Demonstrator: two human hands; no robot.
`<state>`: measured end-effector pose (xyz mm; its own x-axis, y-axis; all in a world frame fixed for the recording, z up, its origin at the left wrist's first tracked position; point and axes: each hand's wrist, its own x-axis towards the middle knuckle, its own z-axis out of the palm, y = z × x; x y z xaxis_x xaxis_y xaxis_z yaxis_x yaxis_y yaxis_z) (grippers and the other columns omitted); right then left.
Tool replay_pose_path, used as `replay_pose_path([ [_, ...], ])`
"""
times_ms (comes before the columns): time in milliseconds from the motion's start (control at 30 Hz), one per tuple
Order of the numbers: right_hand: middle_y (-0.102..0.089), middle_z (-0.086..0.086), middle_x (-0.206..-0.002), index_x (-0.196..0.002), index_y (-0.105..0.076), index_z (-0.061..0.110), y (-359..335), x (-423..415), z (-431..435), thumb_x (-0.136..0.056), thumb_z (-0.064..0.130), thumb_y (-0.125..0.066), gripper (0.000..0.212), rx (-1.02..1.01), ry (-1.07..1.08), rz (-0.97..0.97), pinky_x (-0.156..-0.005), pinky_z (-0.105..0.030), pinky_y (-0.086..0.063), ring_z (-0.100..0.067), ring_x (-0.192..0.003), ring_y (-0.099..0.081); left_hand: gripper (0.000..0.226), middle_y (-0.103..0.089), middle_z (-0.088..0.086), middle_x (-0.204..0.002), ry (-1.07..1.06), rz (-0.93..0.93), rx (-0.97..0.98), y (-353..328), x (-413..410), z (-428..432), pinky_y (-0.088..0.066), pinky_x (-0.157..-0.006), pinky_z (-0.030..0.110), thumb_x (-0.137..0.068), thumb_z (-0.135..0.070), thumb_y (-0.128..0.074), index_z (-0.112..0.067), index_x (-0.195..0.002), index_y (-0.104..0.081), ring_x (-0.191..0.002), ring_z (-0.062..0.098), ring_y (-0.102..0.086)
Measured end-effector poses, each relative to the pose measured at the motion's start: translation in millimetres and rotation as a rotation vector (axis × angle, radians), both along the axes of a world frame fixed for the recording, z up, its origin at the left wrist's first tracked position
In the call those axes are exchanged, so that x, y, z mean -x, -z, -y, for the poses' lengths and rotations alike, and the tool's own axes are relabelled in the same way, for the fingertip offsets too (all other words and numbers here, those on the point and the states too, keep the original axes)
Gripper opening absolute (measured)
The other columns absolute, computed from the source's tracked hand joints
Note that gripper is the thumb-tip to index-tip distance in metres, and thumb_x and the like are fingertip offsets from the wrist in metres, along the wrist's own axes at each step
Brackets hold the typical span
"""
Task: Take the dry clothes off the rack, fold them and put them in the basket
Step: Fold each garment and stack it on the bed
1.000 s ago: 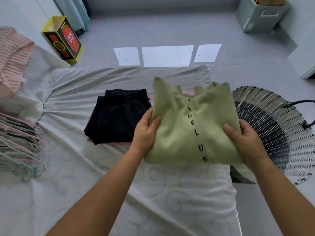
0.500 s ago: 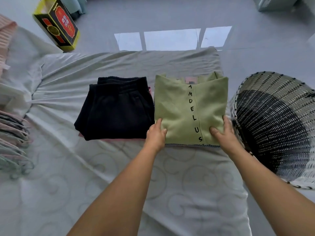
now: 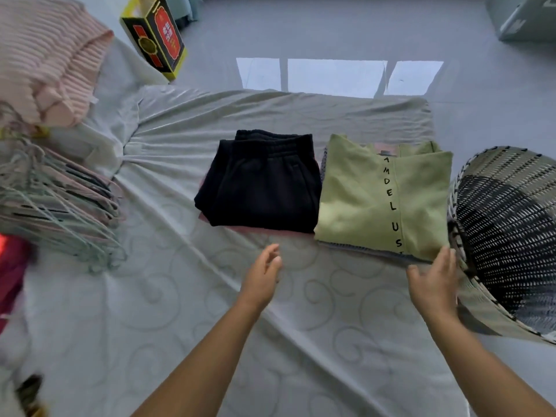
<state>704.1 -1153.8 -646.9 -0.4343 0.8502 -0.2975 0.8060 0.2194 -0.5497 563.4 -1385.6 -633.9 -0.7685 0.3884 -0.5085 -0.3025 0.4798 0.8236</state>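
Folded green top set down on the bed, basket waiting just beside it

The green top (image 3: pixel 382 200) lies folded flat on the grey sheet (image 3: pixel 168 296), stacked on another folded piece whose edge shows beneath it, with the black trousers (image 3: pixel 261 182) touching its left side and the woven basket (image 3: pixel 508 224) just to its right. The left hand (image 3: pixel 261 281) is held open and empty above the sheet, clear of both piles; the right hand (image 3: pixel 433 284) is spread open at the top's near right corner, nothing being gripped, though whether the fingertips touch the cloth cannot be told. To move the pile well, both palms are best slid under the lowest layer so the folds are kept square. The stack should then be carried level and lowered into the basket, not dropped. Hangers (image 3: pixel 60 206) lie in a heap well to the left.
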Motion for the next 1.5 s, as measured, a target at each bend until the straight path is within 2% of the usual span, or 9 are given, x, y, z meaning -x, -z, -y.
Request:
replay_pose_path([
  [267, -0.029, -0.011, -0.151, -0.143, -0.032, 0.006, 9, 19, 214, -0.093, 0.004, -0.049, 0.052, 0.293, -0.340, -0.048, -0.115, -0.042, -0.022, -0.027, -0.139, -0.028, 0.018, -0.061, -0.003, -0.091, -0.286, -0.048, 0.193, -6, 4, 245, -0.048, -0.074, 0.027, -0.095, -0.011, -0.048, -0.029, -0.091, -0.053, -0.089, 0.019, -0.059],
  [367, -0.038, -0.014, -0.145, -0.137, -0.041, 0.002, 20, 45, 307, -0.091, -0.002, -0.050, 0.047, 0.391, -0.345, -0.077, -0.112, -0.047, -0.030, -0.032, -0.132, -0.039, 0.009, -0.057, 0.003, -0.101, -0.304, -0.147, 0.390, -9, 31, 340, -0.043, -0.084, 0.027, -0.094, -0.012, -0.052, -0.017, -0.100, -0.057, -0.101, 0.023, -0.056],
  [533, -0.044, -0.018, -0.141, -0.131, -0.047, -0.003, 32, 94, 443, -0.089, -0.004, -0.053, 0.043, 0.467, -0.391, -0.061, -0.111, -0.040, -0.028, -0.032, -0.131, -0.041, 0.053, -0.053, 0.020, -0.123, -0.234, -0.455, 0.846, -18, 99, 492, -0.036, -0.095, 0.047, -0.081, -0.036, -0.061, 0.001, -0.118, -0.055, -0.117, 0.040, -0.047],
  [700, -0.037, -0.006, -0.147, -0.135, -0.046, 0.007, 32, 134, 528, -0.094, 0.005, -0.048, 0.042, 0.501, -0.429, -0.049, -0.113, -0.032, -0.022, -0.019, -0.137, -0.032, 0.099, -0.029, 0.010, -0.147, 0.053, -0.242, 1.081, -10, 156, 582, -0.035, -0.100, 0.045, -0.070, -0.059, -0.068, -0.024, -0.148, -0.019, -0.131, 0.032, -0.032],
  [800, -0.031, -0.002, -0.150, -0.136, -0.045, 0.009, 29, 143, 551, -0.095, 0.009, -0.047, 0.041, 0.514, -0.426, -0.016, -0.115, -0.033, -0.020, -0.017, -0.138, -0.028, 0.084, -0.037, 0.009, -0.138, 0.108, -0.294, 1.200, 2, 156, 589, -0.038, -0.096, 0.041, -0.076, -0.052, -0.067, -0.020, -0.143, -0.029, -0.126, 0.029, -0.036],
  [1067, -0.040, -0.005, -0.146, -0.126, -0.056, 0.003, 28, 150, 541, -0.095, 0.008, -0.048, 0.033, 0.494, -0.471, 0.056, -0.107, -0.025, -0.022, -0.019, -0.136, -0.034, 0.040, -0.060, 0.007, -0.080, -0.280, -0.401, 0.715, 8, 172, 623, -0.048, -0.068, 0.039, -0.083, -0.055, -0.057, -0.016, -0.076, -0.053, -0.077, 0.027, -0.058],
  [1233, -0.047, -0.002, -0.140, -0.124, -0.058, 0.010, 4, 157, 558, -0.097, 0.015, -0.046, 0.030, 0.595, -0.291, -0.050, -0.108, -0.031, -0.028, -0.017, -0.131, -0.040, 0.012, -0.060, 0.006, -0.083, -0.172, -0.261, 0.699, -5, 182, 611, -0.036, -0.068, 0.028, -0.089, -0.018, -0.056, -0.006, -0.087, -0.059, -0.083, 0.024, -0.058],
  [1367, -0.058, 0.002, -0.126, -0.118, -0.060, 0.017, -18, 161, 586, -0.096, 0.026, -0.046, 0.027, 0.841, -0.228, -0.169, -0.097, -0.030, -0.038, -0.012, -0.110, -0.054, 0.020, -0.061, -0.017, -0.057, -0.229, -0.050, 0.188, -38, 161, 558, -0.039, -0.063, 0.020, -0.083, 0.002, -0.062, -0.015, -0.072, -0.062, -0.057, -0.003, -0.051],
  [1500, -0.067, -0.013, -0.115, -0.118, -0.059, 0.005, -36, 172, 593, -0.078, 0.052, -0.050, 0.061, 1.333, 0.022, -0.377, -0.089, -0.037, -0.050, -0.023, -0.108, -0.062, 0.008, -0.054, -0.005, -0.056, -0.164, 0.127, -0.186, -61, 108, 489, -0.038, -0.047, 0.017, -0.082, -0.004, -0.068, -0.005, -0.079, -0.060, -0.046, 0.006, -0.045],
])
